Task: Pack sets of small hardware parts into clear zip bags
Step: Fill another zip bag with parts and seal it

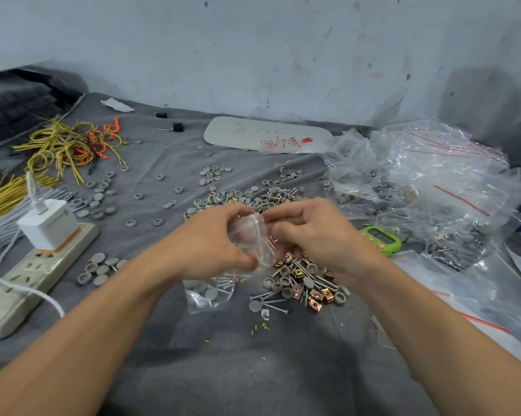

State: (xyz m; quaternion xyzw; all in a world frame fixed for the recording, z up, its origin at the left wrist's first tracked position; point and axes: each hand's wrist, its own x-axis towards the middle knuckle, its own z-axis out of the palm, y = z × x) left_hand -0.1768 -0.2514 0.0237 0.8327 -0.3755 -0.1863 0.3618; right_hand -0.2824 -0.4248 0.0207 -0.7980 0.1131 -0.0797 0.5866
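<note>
A small clear zip bag (254, 240) is held up between both hands above the grey cloth. My left hand (214, 241) grips its left side with curled fingers. My right hand (316, 232) pinches its upper right edge. Directly below lies a pile of screws, grey caps and copper clips (301, 285). A filled clear bag (208, 292) with grey caps and screws lies under my left wrist. A larger spread of the same parts (247, 196) sits just beyond my hands.
A heap of packed zip bags (418, 187) fills the right side. A green timer (380, 238) sits beside my right hand. At the left are a power strip with white charger (40, 250), yellow and orange wires (70, 145), and scattered grey caps (100, 199).
</note>
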